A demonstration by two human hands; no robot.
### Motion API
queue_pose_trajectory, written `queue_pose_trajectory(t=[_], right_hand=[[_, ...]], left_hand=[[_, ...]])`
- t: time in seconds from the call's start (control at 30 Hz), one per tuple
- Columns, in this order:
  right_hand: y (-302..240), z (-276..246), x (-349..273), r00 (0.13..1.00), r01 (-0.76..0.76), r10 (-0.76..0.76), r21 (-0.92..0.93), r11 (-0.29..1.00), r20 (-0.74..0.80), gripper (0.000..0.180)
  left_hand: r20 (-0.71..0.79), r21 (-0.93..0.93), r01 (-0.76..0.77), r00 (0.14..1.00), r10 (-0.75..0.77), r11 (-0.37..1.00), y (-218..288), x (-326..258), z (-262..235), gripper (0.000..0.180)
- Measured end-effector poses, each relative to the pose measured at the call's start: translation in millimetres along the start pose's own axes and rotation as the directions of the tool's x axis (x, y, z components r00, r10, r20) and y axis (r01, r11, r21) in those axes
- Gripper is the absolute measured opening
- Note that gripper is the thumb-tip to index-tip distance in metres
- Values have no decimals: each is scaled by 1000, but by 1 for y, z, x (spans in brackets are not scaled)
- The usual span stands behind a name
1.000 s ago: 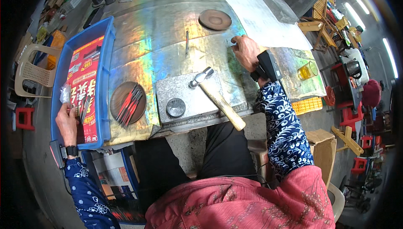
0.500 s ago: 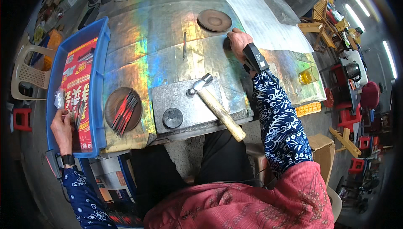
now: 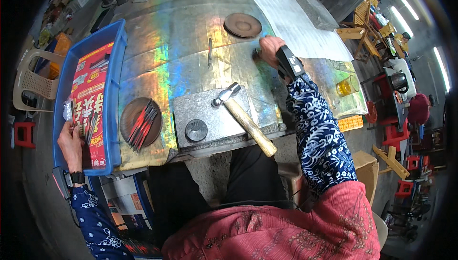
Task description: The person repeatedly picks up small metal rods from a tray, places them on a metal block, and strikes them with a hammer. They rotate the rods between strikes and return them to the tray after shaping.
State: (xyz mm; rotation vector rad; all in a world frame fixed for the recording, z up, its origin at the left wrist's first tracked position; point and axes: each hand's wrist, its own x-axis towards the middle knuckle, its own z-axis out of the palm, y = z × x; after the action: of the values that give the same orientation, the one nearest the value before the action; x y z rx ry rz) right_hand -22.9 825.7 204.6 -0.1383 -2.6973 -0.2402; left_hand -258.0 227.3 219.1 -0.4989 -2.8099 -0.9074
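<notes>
My left hand (image 3: 70, 140) is inside the blue tray (image 3: 119, 69) at the left, fingers curled beside several slim dark tools (image 3: 88, 129); what the fingers grip is partly hidden. At the far right of the table my right hand (image 3: 272, 50) is closed round a small dark object (image 3: 257, 56), blurred and mostly covered by the fingers. A round brown dish (image 3: 125, 125) bears several slim red-and-black tools (image 3: 142, 125). A hammer (image 3: 249, 125) with a wooden handle rests across a grey metal block (image 3: 191, 107), beside a small dark round cup (image 3: 196, 130).
An empty-looking brown dish (image 3: 243, 25) stands past my right hand. One slim dark tool (image 3: 210, 52) lies mid-table. White sheeting (image 3: 286, 21) carries a grey slab (image 3: 317, 9). A glass of yellow liquid (image 3: 347, 86) stands near the right edge. The hammer handle overhangs the front edge.
My right hand has shifted slightly, and the dark object in it now looks smeared by motion. My left hand stays nearly in place in the tray. The whole view has moved a little.
</notes>
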Motion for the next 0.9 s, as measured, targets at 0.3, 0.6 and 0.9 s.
queue_pose_trajectory(t=[0.3,0.6,0.9], right_hand=[[-40,-82,-42,917,-396,346,366,842,198,17],[-89,-144,-71,878,-445,443,647,619,180,12],[-150,-178,-86,904,-288,424,819,497,60,8]], left_hand=[[-151,-9,-95,984,92,995,2,0,0,16],[-145,-463,-149,985,91,874,58,-26,-21,18],[143,-790,8,975,172,613,168,-94,-14,13]])
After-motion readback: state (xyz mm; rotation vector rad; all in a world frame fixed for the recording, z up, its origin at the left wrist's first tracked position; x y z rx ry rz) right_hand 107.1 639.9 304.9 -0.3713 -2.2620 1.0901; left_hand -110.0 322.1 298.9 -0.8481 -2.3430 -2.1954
